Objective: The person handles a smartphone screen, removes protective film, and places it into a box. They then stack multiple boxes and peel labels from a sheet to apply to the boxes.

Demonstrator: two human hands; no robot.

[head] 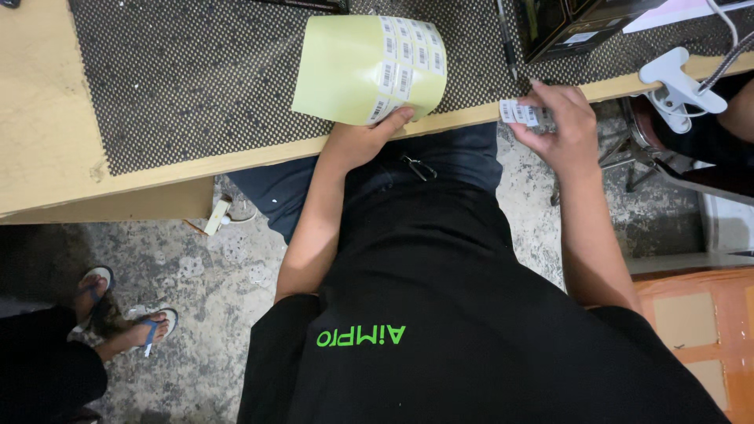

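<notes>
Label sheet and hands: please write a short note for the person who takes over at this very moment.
Left hand: pinches the lower edge of the curled yellow-green label sheet, which lies on the dotted mat on the wooden table.
Right hand: holds a short strip of white barcode labels off the table edge.
Done: most of the sheet is bare backing; labels remain only in its right-hand columns.
Left: those remaining labels are still on the sheet; the strip in the right hand is not yet stuck on anything.
Nearby: a dark box and a white clamp.

Even indoor light, soft shadows under bench, sharp focus, slight edge distortion
</notes>
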